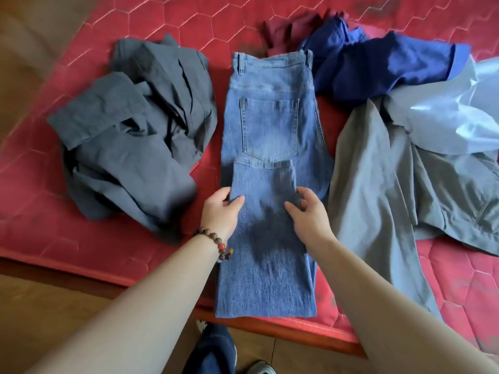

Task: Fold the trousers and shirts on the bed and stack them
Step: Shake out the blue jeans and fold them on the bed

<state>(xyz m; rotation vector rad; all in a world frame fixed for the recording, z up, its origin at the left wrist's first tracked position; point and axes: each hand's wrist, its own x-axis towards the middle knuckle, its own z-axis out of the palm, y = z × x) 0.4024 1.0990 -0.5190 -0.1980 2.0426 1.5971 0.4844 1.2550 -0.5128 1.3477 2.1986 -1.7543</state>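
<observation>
Blue jeans (272, 122) lie lengthwise down the middle of the red bed (162, 20), waistband far from me, back pocket up. Their leg ends are folded back on top, reaching the pocket's lower edge. My left hand (220, 209) pinches the left edge of that folded layer, thumb on top. My right hand (306, 211) grips its right edge with curled fingers. A crumpled dark grey garment (135, 130) lies to the left. On the right lie a grey garment (378, 184), a navy shirt (378, 66), a pale blue shirt (445, 112) and a maroon piece (280, 31).
The bed's near edge (270, 327) runs across the lower frame, with wooden floor (54, 306) below it. The jeans' fold reaches that edge. My feet (216, 352) stand close to the bed. Bare red quilting shows between the garments.
</observation>
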